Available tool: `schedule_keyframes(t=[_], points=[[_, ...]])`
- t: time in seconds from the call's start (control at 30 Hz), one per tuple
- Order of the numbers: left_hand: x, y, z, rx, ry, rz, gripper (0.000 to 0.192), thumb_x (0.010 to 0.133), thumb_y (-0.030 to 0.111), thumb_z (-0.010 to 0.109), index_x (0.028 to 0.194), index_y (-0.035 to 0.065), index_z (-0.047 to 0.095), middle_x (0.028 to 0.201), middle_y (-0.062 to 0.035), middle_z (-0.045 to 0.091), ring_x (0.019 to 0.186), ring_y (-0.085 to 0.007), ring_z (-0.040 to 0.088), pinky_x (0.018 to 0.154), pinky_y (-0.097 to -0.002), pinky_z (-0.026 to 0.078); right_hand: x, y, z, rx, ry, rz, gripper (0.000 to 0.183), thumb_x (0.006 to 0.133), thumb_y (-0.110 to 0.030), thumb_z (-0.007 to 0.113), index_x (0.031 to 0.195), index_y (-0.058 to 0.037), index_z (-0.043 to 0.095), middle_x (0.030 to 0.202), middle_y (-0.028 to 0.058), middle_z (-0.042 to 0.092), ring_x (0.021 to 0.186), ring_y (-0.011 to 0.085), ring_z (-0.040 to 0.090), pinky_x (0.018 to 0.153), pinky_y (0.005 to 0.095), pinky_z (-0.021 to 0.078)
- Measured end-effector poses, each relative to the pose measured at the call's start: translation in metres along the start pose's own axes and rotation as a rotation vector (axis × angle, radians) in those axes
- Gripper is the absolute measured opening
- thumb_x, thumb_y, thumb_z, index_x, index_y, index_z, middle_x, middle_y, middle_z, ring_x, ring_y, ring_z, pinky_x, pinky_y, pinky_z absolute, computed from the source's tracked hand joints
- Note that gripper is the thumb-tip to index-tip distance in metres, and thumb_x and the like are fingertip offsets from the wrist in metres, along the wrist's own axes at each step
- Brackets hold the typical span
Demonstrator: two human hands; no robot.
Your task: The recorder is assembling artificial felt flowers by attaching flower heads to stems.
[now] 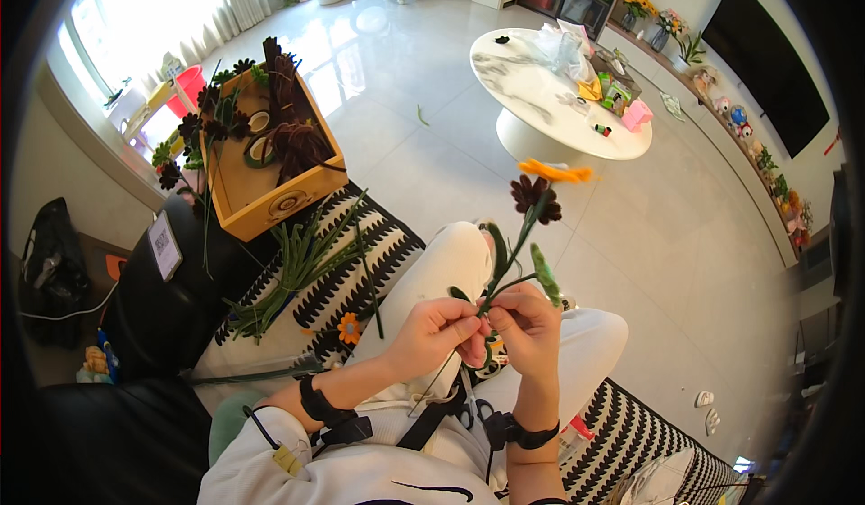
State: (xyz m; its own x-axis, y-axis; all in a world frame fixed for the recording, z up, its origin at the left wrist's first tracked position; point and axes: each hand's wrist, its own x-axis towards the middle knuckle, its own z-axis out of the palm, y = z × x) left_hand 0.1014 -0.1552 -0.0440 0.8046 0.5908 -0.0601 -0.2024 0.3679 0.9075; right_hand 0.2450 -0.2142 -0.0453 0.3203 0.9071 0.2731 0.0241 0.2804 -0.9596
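Above my lap, my left hand [442, 333] and my right hand [526, 329] pinch the green stem [511, 255] of an artificial flower. Its top carries an orange bloom [555, 171], seen edge-on, and a dark brown bloom [536, 199] just below. Fuzzy green leaves [545, 274] branch off near my fingers, and a thin bare wire runs down below my left hand. Between my legs lie scissors [481, 410], partly hidden by my arm. A small orange flower [349, 328] rests on the patterned cover to the left of my left hand.
A wooden box [277, 201] holds brown pipe cleaners [297, 147], tape rolls [259, 150] and dark flowers. Green pipe-cleaner stems [297, 275] lie on the black-and-white cover [395, 235]. A phone [164, 245] rests on the black sofa armrest. Farther off stands a white oval table [513, 93] bearing bags and boxes.
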Motion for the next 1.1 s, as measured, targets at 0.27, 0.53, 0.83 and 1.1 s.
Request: schedule_keyframes(t=[0.27,0.53,0.83,1.1], points=[[0.000,-0.001,-0.008,-0.156,-0.086,-0.054,0.018,0.090,0.007,0.039,0.084,-0.0051,0.051,0.060,-0.0098,0.054,0.050,-0.0159,0.054,0.050,-0.0241,0.046,0.002,-0.017,-0.010,-0.091,-0.120,0.059,0.011,0.071,0.005,0.060,0.082,0.0042,0.058,0.079,0.0055,0.054,0.067,0.0093,0.052,0.059,0.0213,0.0442],[0.002,0.008,-0.008,-0.007,0.031,0.014,0.017,0.090,0.008,0.041,0.084,-0.0037,0.052,0.061,-0.0061,0.055,0.052,-0.0113,0.055,0.049,-0.0202,0.046,-0.002,-0.019,-0.015,-0.233,-0.088,0.126,0.020,0.067,0.003,0.064,0.085,-0.0030,0.057,0.079,0.0009,0.050,0.069,0.0080,0.051,0.056,0.0190,0.0409],[0.006,0.026,-0.023,0.145,0.161,0.168,0.016,0.088,0.004,0.042,0.083,-0.0060,0.053,0.061,-0.0058,0.054,0.051,-0.0094,0.051,0.048,-0.0198,0.045,-0.016,0.004,-0.018,-0.151,-0.014,0.112,0.017,0.071,0.004,0.059,0.086,-0.0034,0.053,0.077,-0.0003,0.049,0.065,0.0080,0.051,0.053,0.0184,0.0403],[0.003,0.037,-0.023,0.276,0.154,0.128,0.015,0.087,0.002,0.043,0.084,-0.0051,0.056,0.061,-0.0045,0.055,0.045,-0.0051,0.045,0.042,-0.0161,0.036,-0.030,0.019,-0.043,0.967,-0.499,0.417,0.007,0.082,-0.003,0.052,0.086,0.0028,0.053,0.071,0.0057,0.055,0.055,0.0094,0.051,0.047,0.0205,0.0414]])
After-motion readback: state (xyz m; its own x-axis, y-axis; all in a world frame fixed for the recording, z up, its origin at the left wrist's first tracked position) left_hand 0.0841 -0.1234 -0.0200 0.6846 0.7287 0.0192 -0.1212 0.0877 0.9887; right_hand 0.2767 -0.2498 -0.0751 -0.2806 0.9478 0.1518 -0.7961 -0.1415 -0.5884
